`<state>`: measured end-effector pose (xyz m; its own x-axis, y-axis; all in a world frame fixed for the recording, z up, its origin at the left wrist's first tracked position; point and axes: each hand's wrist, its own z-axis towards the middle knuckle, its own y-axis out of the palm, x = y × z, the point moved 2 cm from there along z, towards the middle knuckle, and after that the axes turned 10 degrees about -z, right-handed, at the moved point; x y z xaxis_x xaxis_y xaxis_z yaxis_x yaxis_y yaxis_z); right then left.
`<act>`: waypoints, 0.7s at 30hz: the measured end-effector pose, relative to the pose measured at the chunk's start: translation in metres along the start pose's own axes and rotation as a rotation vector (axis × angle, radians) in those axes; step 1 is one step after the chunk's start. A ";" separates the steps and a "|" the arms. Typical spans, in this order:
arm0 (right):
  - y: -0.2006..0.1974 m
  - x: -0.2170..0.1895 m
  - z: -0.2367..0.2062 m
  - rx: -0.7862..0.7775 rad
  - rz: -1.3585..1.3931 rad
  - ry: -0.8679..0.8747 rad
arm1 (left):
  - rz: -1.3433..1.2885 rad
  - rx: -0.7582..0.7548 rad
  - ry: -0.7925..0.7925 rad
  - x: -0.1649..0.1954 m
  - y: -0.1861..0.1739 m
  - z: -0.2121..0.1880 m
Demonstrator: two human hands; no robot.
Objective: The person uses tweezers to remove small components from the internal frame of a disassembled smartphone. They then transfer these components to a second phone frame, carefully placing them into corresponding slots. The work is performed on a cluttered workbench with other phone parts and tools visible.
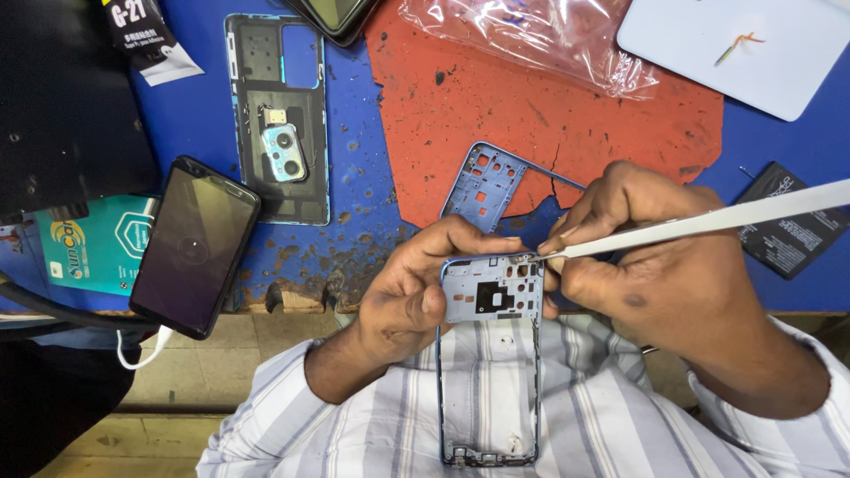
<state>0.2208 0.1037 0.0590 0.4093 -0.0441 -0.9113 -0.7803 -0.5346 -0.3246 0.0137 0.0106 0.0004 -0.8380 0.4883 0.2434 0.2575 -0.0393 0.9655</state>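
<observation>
Hands work together over the near edge of the blue bench (372, 168). The left hand (412, 296) grips a pale blue phone mid-frame (492, 296) by its far left corner, thumb on the inner face and fingers curled over the far edge. The frame is held upright in front of the striped shirt (496, 416), its open lower section reaching toward the near side. The right hand (651, 261) pinches a long white flat tool (708, 221) between thumb and forefinger, fingers closed tight on it. The tool tip touches the frame's far right corner; the handle runs off to the right.

On the bench, a second pale blue frame piece (485, 184) lies just beyond the hands, partly on a worn red mat (549, 115). A phone back cover (279, 115) with a camera module lies far left of centre. A dark phone (195, 243) with a white cable (142, 350) attached rests at the left, beside a teal card (93, 243). A clear plastic bag (531, 35) and a white tray (753, 49) sit at the far side. A black battery (788, 230) lies at the right.
</observation>
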 end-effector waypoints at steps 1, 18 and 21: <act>0.000 -0.001 0.000 0.001 -0.005 -0.008 | -0.004 -0.001 0.000 0.000 0.000 0.000; 0.004 -0.031 -0.005 0.127 -0.460 -0.210 | 0.205 0.068 0.134 -0.008 -0.010 0.002; 0.009 -0.037 -0.010 0.153 -0.561 -0.220 | 0.212 0.072 0.106 -0.007 -0.011 0.000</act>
<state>0.2032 0.0925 0.0921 0.6824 0.3919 -0.6171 -0.5402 -0.2984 -0.7868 0.0169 0.0074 -0.0115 -0.8064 0.3816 0.4518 0.4632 -0.0674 0.8837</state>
